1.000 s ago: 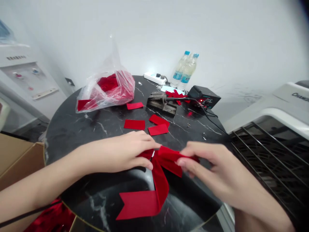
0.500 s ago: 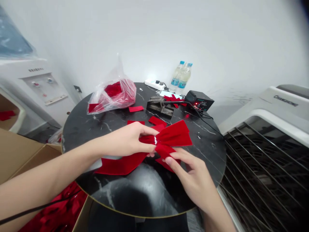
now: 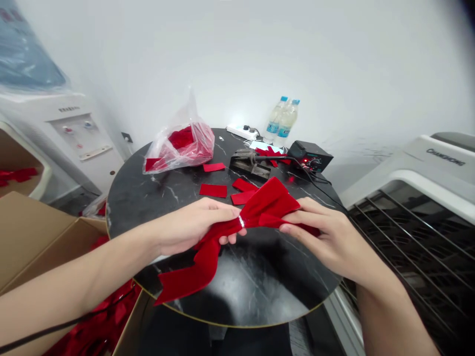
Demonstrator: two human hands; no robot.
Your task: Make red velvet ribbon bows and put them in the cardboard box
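At far left, well away from the left hand's fingers, is a water dispenser (image 3: 83, 133) with a blue bottle (image 3: 29, 54) on top. Nearer to them, below and to the left, a cardboard box (image 3: 31, 237) holds many loose red pieces (image 3: 98, 316).

The left hand (image 3: 189, 225) has its fingers closed on the red bow (image 3: 269, 202), thumb on top and fingertips beneath, right beside the silvery tie (image 3: 241, 222) at its middle. One notched tail hangs down below these fingers, over the round black marbled table (image 3: 256, 291).

Beyond the left fingers stands a clear plastic bag (image 3: 200, 146) filled with red fabric. Flat red rectangles (image 3: 213, 190) lie just past the fingers, and behind them are a soldering iron stand (image 3: 248, 165), a white power strip (image 3: 241, 131) and two bottles (image 3: 287, 121) with blue caps.

The right hand (image 3: 330, 237) pinches the bow's right side, thumb below and fingers above, holding a folded strip. The bow spans the space between both hands. Beyond the right fingers sits a black soldering station (image 3: 311, 155) with a red light; a white appliance (image 3: 441, 158) with a dark grille stands to their right.
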